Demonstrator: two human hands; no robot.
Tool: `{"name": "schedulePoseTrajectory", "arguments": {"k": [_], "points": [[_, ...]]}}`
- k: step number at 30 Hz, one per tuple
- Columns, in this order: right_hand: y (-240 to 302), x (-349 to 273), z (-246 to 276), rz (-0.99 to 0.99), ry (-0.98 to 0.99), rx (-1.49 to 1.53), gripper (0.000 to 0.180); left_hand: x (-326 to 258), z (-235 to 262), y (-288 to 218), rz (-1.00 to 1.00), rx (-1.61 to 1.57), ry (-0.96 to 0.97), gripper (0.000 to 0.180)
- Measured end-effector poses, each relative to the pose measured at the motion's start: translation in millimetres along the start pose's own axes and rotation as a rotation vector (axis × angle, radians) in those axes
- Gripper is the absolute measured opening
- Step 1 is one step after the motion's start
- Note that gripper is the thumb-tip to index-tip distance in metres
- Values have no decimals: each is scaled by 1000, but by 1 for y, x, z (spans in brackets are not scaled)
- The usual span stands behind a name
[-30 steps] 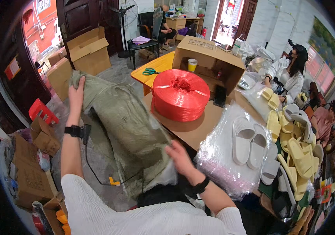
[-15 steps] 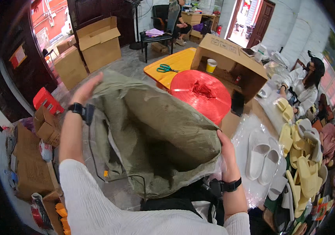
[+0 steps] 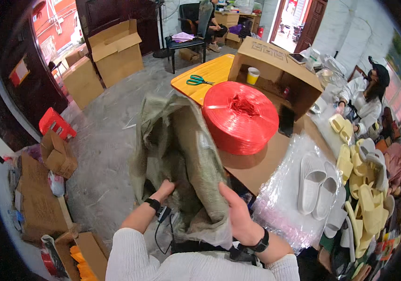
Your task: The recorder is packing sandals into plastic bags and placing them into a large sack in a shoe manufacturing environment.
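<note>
A green-grey woven sack [image 3: 200, 164] hangs upright in front of me, its mouth partly folded together. My left hand [image 3: 167, 188] reaches over the near rim into the mouth, closed on the cloth there; its fingertips are partly hidden. My right hand [image 3: 242, 215] is at the sack's right side with the thumb stretched along the edge. The other fingers are behind the cloth, seemingly gripping it. Just beyond the sack sits a large roll of red plastic twine [image 3: 256, 133] on the table.
Teal-handled scissors [image 3: 198, 80] and an open carton [image 3: 275, 70] with a yellow-white cup [image 3: 253, 76] sit on the table [image 3: 181, 84]. White slippers [image 3: 312, 187] lie on clear plastic bags at the right, beside piled yellow slippers [image 3: 367, 210]. A person [image 3: 367, 100] sits beyond. Cartons stand at the left.
The sack has swung upright and narrowed, its wide mouth folding in. My left hand has come down from the far left rim into the mouth; my right hand has moved left and down.
</note>
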State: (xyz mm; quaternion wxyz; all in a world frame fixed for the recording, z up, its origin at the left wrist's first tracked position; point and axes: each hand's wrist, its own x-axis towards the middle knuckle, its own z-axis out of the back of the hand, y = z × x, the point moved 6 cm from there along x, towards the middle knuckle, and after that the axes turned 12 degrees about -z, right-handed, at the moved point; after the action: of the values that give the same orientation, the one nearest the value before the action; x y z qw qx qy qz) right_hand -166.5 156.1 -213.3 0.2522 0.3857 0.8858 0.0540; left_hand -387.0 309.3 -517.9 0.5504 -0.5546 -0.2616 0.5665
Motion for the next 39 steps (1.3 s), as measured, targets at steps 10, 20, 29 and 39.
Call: {"name": "schedulePoseTrajectory", "arguments": {"k": [10,20,29,39], "points": [[19,-34,-25,228,89,-98,50,-183,409,-257,-507,-476,-666,24],[50,-147,-17,637,-122,-253,47,-136,342,-268,-360,-333,-569,52],[89,-105,34,551,-276,-264,37,-70,399,-308,-420,-473,-607,24],[113,-24,120,617,-556,-636,35,-61,176,-251,-679,1220,-649,74]]}}
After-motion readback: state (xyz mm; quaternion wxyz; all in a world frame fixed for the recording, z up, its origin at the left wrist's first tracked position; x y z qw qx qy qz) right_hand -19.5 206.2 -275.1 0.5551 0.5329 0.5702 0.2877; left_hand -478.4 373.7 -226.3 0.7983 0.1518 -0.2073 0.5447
